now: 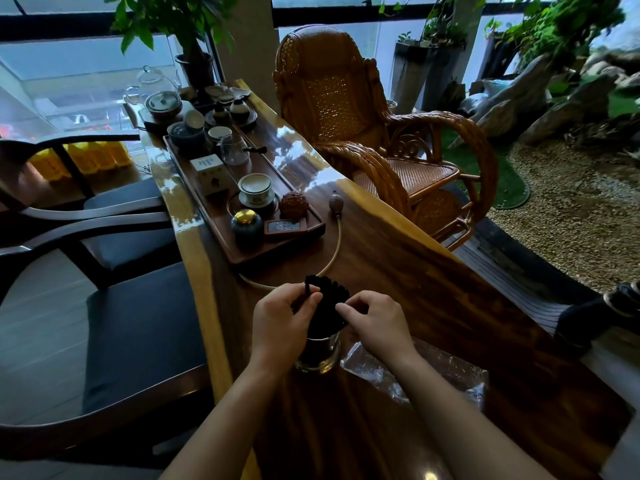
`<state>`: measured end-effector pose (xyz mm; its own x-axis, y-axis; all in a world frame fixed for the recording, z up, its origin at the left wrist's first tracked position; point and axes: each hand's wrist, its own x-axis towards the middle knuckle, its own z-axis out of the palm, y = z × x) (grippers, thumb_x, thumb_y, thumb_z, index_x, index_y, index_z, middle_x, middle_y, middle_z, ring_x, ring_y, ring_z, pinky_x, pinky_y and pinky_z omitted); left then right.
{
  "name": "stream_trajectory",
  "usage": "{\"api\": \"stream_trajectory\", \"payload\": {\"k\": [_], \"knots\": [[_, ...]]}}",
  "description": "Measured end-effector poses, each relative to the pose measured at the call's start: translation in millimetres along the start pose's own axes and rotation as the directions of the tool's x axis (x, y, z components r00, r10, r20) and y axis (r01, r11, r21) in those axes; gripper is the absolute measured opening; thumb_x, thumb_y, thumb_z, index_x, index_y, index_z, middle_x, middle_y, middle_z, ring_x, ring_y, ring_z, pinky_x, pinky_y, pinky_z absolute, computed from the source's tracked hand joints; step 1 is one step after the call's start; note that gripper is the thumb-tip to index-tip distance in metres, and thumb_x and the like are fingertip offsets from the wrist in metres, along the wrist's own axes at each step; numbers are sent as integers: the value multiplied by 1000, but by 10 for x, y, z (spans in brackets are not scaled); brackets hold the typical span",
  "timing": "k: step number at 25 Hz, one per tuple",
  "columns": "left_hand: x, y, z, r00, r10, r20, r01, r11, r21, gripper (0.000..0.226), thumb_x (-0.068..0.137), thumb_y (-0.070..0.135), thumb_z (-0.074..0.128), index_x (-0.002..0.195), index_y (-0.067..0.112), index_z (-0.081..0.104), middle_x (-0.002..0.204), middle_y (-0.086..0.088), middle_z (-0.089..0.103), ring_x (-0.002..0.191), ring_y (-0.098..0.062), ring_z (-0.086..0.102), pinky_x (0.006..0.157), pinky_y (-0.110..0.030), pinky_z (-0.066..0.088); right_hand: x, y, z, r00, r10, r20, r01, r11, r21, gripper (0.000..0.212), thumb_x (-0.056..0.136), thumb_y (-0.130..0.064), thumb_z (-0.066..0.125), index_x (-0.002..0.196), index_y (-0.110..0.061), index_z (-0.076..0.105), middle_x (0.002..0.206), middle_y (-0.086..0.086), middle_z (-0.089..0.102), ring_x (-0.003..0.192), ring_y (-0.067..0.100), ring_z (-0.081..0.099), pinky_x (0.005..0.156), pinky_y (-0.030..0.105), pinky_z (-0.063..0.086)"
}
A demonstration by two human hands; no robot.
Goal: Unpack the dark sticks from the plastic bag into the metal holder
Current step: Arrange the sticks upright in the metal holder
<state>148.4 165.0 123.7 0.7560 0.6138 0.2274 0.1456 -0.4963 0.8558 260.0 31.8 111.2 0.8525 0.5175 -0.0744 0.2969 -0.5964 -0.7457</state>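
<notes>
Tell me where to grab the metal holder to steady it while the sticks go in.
Grip the metal holder around its bare lower wall, coming in level from the left. The sticks fan out above its rim, and the plastic bag lies close on its right.

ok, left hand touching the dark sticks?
Touching. The head view shows the left hand with thumb and fingers pinched on a stick at the left edge of the dark sticks standing in the metal holder.

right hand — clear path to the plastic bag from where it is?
Probably yes. The right hand is at the dark sticks in the metal holder, and the plastic bag lies flat just beneath its forearm, with nothing lying on it.
</notes>
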Motion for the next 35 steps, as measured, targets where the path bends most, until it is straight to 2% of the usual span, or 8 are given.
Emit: {"api": "stream_trajectory", "payload": {"k": [3, 5, 7, 9, 14, 22, 27, 35], "knots": [[-8, 6, -19, 1000, 2, -5, -2, 1000, 1, 16, 91, 14, 68, 105, 14, 74, 100, 1, 75, 94, -5, 70, 81, -32, 61, 47, -35, -12, 999, 27, -35, -25, 998, 61, 7, 89, -23, 72, 86, -19, 77, 75, -6, 74, 67, 9, 73, 66, 34, 63], [2, -2, -46, 1000, -4, -8, 4, 1000, -8, 16, 91, 14, 68, 106, 13, 73, 101, 1, 75, 95, -6, 70, 81, -35, 62, 51, -23, -55, 999, 36, -15, -34, 993, 115, 8, 89, -23, 73, 87, -17, 78, 75, -3, 75, 67, 11, 74, 68, 39, 64], [13, -14, -63, 1000, -11, -14, 11, 1000, -13, 17, 91, 15, 67, 107, 14, 73, 101, 1, 75, 95, -7, 70, 81, -37, 62, 15, -16, -92, 999, 28, 39, -33, 992, 125, 12, 85, -32, 77, 87, -20, 77, 77, -4, 75, 71, 9, 73, 70, 35, 63], [8, -18, -60, 1000, -15, -20, 15, 1000, -16, 16, 92, 15, 67, 107, 14, 73, 101, 1, 75, 95, -8, 71, 80, -37, 62, -38, -8, -76, 998, -15, 60, 13, 999, 35, 18, 80, -37, 81, 89, -23, 77, 81, -8, 75, 76, 4, 70, 72, 27, 61], [-31, -21, -37, 1000, -11, -13, 11, 1000, -17, 17, 91, 16, 68, 107, 14, 74, 102, 1, 75, 96, -8, 70, 82, -38, 61, -45, -71, -56, 996, -46, -76, 50, 997, 54, 9, 82, -22, 81, 91, -21, 78, 81, -9, 75, 73, 5, 71, 72, 33, 62], [-20, 5, -20, 998, 62, 20, -63, 997, 54, 19, 91, 15, 68, 110, 15, 73, 102, 1, 75, 97, -10, 69, 83, -39, 60, -120, -208, -263, 943, -243, -229, 247, 969, -13, 19, 82, -8, 80, 92, -23, 75, 84, -12, 73, 80, -2, 68, 70, 13, 57], [29, 83, 17, 976, 177, 130, -192, 975, 113, 22, 90, 14, 69, 111, 15, 74, 104, 0, 74, 96, -14, 69, 83, -39, 60, -152, -476, -360, 908, -389, -156, 392, 920, -14, 18, 84, -8, 77, 97, -20, 75, 90, -8, 75, 84, 1, 69, 76, 15, 58], [45, 49, -5, 957, 242, 162, -263, 957, 124, 17, 92, 8, 65, 107, 7, 71, 101, -6, 67, 89, -15, 67, 76, -36, 60, -126, -600, -264, 906, -410, -105, 419, 903, 97, 16, 87, -9, 75, 100, -17, 77, 93, -6, 76, 89, 1, 70, 78, 14, 57]]}}
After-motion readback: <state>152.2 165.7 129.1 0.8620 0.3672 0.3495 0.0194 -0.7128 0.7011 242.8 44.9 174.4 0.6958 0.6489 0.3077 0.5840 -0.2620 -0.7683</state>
